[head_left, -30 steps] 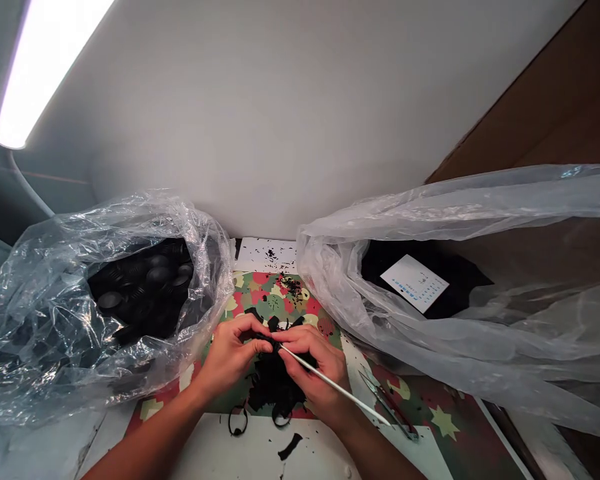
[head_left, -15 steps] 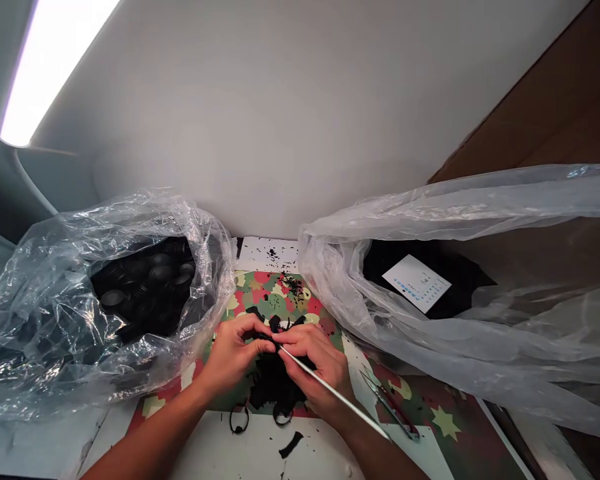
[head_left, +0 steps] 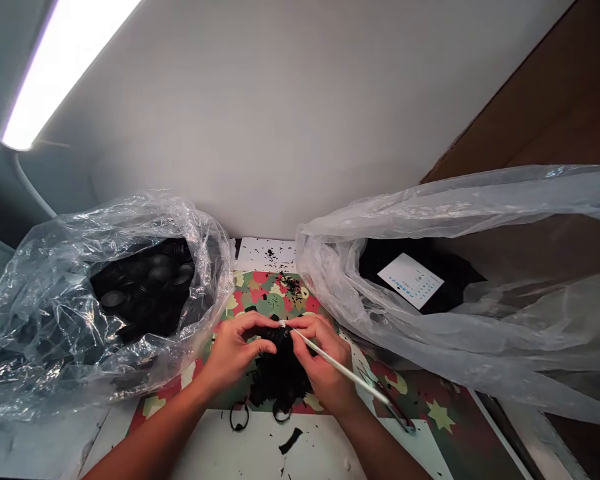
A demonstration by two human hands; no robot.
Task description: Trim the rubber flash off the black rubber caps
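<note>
My left hand (head_left: 237, 347) pinches a small black ribbed part (head_left: 270, 333) between thumb and fingers. My right hand (head_left: 325, 363) is closed round a thin white stick-like tool (head_left: 347, 371), its tip at the part and its other end slanting down to the right. Fingertips of both hands nearly meet there, and they partly hide the part. Below them lies a heap of black scraps (head_left: 279, 383). Two thin black rings (head_left: 239, 418) and a short black strip (head_left: 291, 441) lie nearer to me.
On the left, a clear plastic bag (head_left: 210, 267) holds many black ribbed parts (head_left: 145, 283). Another plastic bag (head_left: 330, 267) on the right contains black items and a white label (head_left: 411, 281). A red-handled metal tool (head_left: 397, 408) lies right of my wrist. Black crumbs dot the patterned sheet (head_left: 275, 303).
My right hand has shifted slightly up and right, and its fingertips have parted a little from my left hand. The white tool has moved with it. My left hand stays in place.
</note>
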